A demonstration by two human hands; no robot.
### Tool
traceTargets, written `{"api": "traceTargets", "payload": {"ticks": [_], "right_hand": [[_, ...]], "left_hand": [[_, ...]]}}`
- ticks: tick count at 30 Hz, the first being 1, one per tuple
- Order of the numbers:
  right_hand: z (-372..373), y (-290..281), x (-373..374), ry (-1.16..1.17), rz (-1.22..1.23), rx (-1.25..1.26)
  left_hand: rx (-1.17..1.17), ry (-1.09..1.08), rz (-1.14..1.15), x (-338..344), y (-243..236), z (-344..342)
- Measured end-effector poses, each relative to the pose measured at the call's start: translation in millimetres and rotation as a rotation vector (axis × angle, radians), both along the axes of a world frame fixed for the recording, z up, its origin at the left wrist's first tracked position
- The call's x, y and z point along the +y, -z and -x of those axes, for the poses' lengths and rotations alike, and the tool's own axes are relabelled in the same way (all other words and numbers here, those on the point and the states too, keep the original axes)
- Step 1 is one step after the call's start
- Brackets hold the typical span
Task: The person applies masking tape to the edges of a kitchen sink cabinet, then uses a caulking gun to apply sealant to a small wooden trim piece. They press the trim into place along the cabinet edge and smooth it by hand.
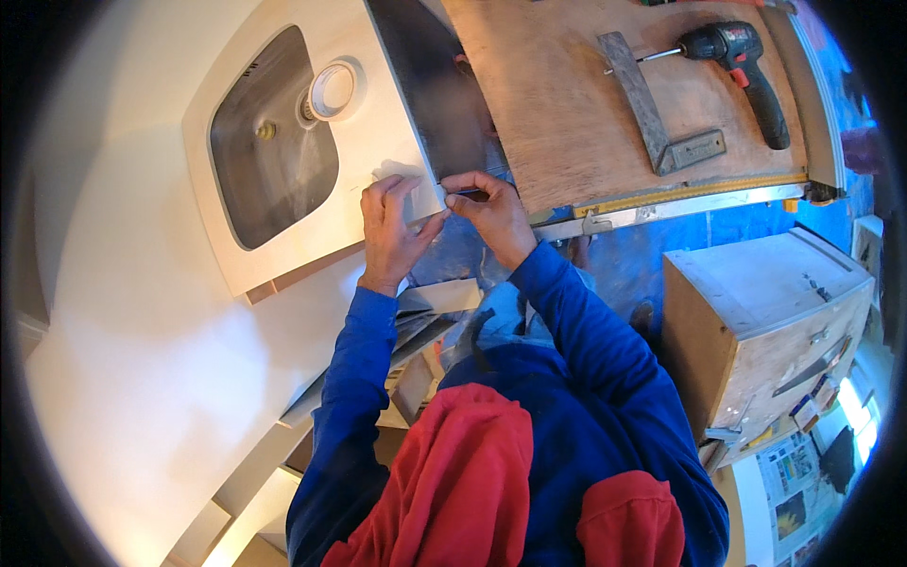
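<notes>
At the front corner of a pale countertop panel (378,142), my two hands work close together. My left hand (389,227) has bent fingers pinched on a small whitish strip (427,200), possibly tape, against the panel's edge. My right hand (491,219) pinches with thumb and forefinger at the strip's other side, by the corner. The fingertips partly hide the strip. A roll of tape (333,90) lies on the panel, beside the oval sink basin (274,142).
On a wooden board (557,123) to the right lie a cordless drill (742,71) and a try square (666,142). A yellow rule (680,192) and a metal bar (661,210) run along its front edge. A whitish cabinet (756,293) stands at the right.
</notes>
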State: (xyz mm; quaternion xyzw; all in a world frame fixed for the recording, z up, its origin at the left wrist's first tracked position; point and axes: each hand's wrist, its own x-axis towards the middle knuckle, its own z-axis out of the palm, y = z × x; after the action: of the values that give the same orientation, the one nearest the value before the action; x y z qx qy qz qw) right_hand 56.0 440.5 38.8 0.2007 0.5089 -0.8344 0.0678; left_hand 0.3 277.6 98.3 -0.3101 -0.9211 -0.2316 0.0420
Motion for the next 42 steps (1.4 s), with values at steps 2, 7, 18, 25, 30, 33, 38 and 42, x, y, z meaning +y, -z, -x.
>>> {"api": "traceTargets", "payload": {"ticks": [2, 7, 18, 25, 30, 33, 38, 42], "right_hand": [[0.3, 1.7, -2.2, 0.03, 0.005, 0.032], [-4.1, 1.1, -10.6, 0.073, -0.039, 0.012], [3.1, 3.5, 7.0, -0.084, -0.209, 0.06], [8.9, 6.9, 11.0, -0.104, -0.122, -0.002], [7.9, 13.1, 8.5, -0.082, -0.179, 0.045], [7.5, 16.2, 8.8, -0.099, -0.206, 0.081], [5.9, 3.3, 12.7, -0.14, -0.173, 0.018], [3.1, -22.2, 20.5, -0.214, -0.12, -0.089]], "left_hand": [[-0.004, -0.006, -0.042, -0.6, 1.7, 0.4], [0.005, 0.009, -0.049, -2.6, 0.1, 1.7], [0.033, 0.0, 0.02, -2.0, 2.2, -5.9], [0.088, -0.107, -0.059, 8.2, -1.2, -14.8], [0.059, -0.131, -0.069, 11.0, -3.2, -15.9], [0.058, -0.16, -0.073, 14.6, -0.3, -17.9], [0.009, -0.212, -0.06, 20.7, -6.7, -20.4], [0.065, -0.196, -0.131, 3.7, -18.2, -37.6]]}}
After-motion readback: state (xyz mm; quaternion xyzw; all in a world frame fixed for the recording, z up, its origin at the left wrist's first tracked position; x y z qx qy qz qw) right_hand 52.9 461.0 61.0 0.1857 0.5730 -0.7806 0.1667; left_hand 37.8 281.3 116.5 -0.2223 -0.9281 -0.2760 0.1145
